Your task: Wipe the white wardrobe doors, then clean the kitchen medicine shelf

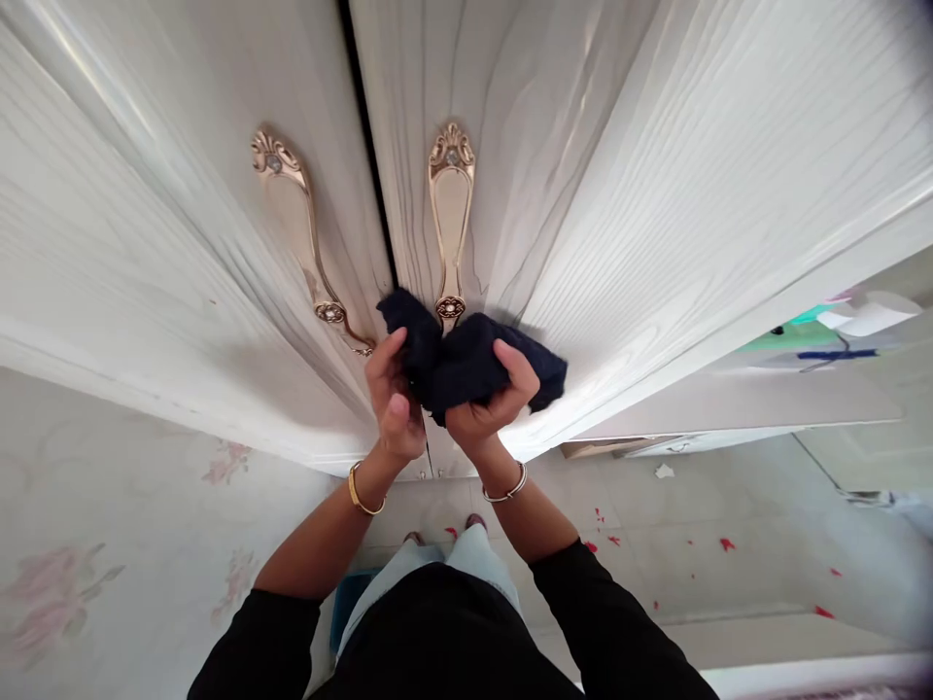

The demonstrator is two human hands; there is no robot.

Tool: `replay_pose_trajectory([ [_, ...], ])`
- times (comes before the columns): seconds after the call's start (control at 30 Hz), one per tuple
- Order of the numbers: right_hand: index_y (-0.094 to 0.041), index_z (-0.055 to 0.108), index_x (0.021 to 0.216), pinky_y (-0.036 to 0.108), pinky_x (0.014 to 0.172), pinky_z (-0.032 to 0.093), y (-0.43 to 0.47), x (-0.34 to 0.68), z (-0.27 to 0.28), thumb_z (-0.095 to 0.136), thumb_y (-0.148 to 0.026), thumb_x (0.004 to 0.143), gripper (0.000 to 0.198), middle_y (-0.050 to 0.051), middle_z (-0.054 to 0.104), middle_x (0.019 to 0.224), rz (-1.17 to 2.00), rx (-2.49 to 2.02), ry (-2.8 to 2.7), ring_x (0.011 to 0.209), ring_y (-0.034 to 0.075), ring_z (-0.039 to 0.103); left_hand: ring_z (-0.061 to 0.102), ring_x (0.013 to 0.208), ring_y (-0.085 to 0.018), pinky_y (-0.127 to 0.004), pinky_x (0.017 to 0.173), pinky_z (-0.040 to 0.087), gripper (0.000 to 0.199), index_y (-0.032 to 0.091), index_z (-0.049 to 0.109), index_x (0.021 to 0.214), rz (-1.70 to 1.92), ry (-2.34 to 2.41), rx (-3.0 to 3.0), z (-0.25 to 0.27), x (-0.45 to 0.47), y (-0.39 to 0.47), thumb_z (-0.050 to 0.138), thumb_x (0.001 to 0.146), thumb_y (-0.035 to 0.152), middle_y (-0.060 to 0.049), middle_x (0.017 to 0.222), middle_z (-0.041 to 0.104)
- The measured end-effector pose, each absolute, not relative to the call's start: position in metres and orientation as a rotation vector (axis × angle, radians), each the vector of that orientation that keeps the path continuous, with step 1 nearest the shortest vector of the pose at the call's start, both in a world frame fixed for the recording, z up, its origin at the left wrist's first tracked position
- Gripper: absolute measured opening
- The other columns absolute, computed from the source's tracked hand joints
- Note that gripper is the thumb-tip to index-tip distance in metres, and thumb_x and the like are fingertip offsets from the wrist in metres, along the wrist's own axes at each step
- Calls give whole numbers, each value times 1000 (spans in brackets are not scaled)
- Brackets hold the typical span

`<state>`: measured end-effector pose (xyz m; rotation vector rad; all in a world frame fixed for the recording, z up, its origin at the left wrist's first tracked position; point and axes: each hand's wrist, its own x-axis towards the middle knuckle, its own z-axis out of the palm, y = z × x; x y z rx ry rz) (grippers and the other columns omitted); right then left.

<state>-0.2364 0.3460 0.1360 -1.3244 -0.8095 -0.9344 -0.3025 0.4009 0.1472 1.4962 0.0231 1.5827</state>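
A crumpled dark navy cloth (473,360) is wrapped about the lower end of the ornate gold handle (450,209) on the right cabinet door (569,175). My right hand (496,394) is closed on the cloth, thumb on top. On the cloth's left side, my left hand (394,399) grips its edge with curled fingers, some hidden behind the fabric. A matching gold handle (292,214) on the left door (167,194) is just left of my left hand. The lower part of the right handle is covered by the cloth.
A dark gap runs between the two white wood-grain doors. Wallpaper with pink flowers (54,593) covers the lower left. At right, a low shelf (729,408) bears several small items. Red scraps (727,544) lie on the tiled floor, and a blue container (354,603) stands by my legs.
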Motion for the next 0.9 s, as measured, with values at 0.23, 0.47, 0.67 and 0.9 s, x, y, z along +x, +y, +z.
replay_pose_trajectory([
  [0.23,-24,58,106,38,80,61,354,-257,200,51,-35,97,16,4,60,91,-749,-1270,-567,89,20,68,63,127,-26,-42,111,55,54,32,56,137,1517,-54,1428,171,-312,401,52,94,65,-5,129,64],
  [0.47,-24,52,97,33,73,58,353,-265,223,56,-32,93,9,0,52,83,-710,-1197,-514,80,17,63,61,126,-27,-43,111,54,55,32,54,138,1494,-101,1469,171,-311,403,54,93,63,-7,133,61],
  [0.67,-23,53,84,21,63,50,348,-264,206,65,-19,85,13,-5,51,77,-740,-1115,-551,68,9,56,62,119,-24,-37,109,52,56,27,54,141,1431,-183,1485,169,-314,406,56,94,58,-9,129,62],
  [0.9,-23,47,81,21,61,46,347,-265,217,61,-23,85,15,-5,45,75,-582,-1095,-506,67,9,50,63,120,-23,-34,103,54,56,31,51,142,1399,-188,1541,168,-315,413,52,95,60,-6,133,61],
])
